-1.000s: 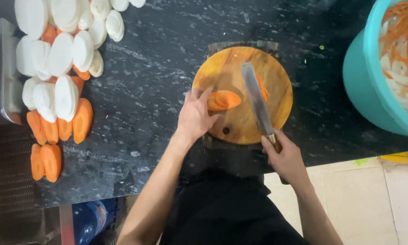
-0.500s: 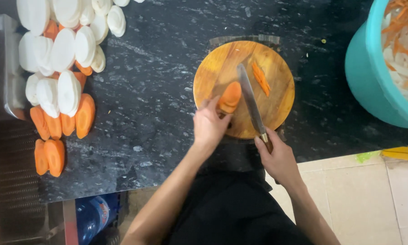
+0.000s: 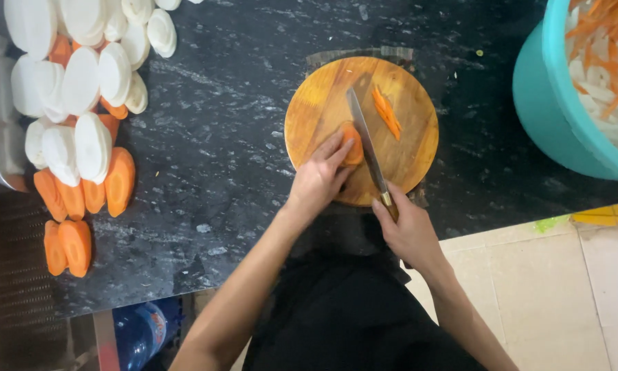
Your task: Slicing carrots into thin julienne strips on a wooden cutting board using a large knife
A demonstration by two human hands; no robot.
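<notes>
You're in a kitchen: a dark stone countertop [image 3: 240,124], a round wooden cutting board [image 3: 322,117], piles of sliced carrot [image 3: 68,240] and white radish [image 3: 82,79], a teal tub [image 3: 549,117] of shreds.

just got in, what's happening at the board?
A person is slicing a carrot piece on a round wooden board. The left hand pins it down; the right hand holds a knife with the blade against it. Cut strips lie on the board. Sliced carrot and white radish sit left; a teal tub of shreds sits right.

Wooden board [image 3: 412,148], speckled stone counter [image 3: 226,124], metal blade [image 3: 364,141]
</notes>
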